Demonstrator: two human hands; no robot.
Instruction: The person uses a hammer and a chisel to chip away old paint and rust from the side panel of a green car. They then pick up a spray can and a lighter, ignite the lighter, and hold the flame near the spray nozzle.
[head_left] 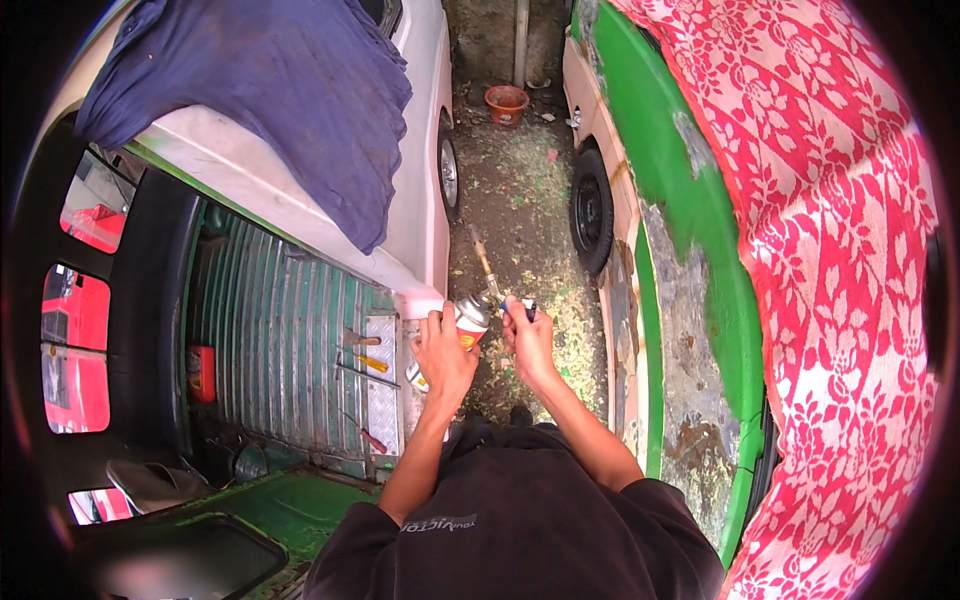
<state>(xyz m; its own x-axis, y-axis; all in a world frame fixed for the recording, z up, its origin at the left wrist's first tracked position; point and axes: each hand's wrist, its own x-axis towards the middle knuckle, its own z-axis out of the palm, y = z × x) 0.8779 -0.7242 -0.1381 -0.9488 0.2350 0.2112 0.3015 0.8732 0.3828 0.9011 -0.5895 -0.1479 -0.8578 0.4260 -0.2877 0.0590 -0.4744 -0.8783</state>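
Between two vehicles, my left hand [446,352] is closed round a gas canister [472,314] with a silver top and a red-and-white label. A blow torch [486,262] with a brass-coloured tube sits at the canister's top, its nozzle pointing away from me. My right hand [530,345] is closed beside the torch head, fingers pinched on a small dark blue piece [531,311]. Whether that piece is a lighter or the torch's knob, I cannot tell. No flame shows at the nozzle. A white-and-yellow can [416,377] stands partly hidden behind my left hand.
To the left, an open white van [415,230] has a blue cloth [290,90] over it and tools, including a yellow-handled one [373,364], on its sill. A green vehicle [650,110] under a red floral cloth [830,250] flanks my right. Ahead stands an orange pot [507,104].
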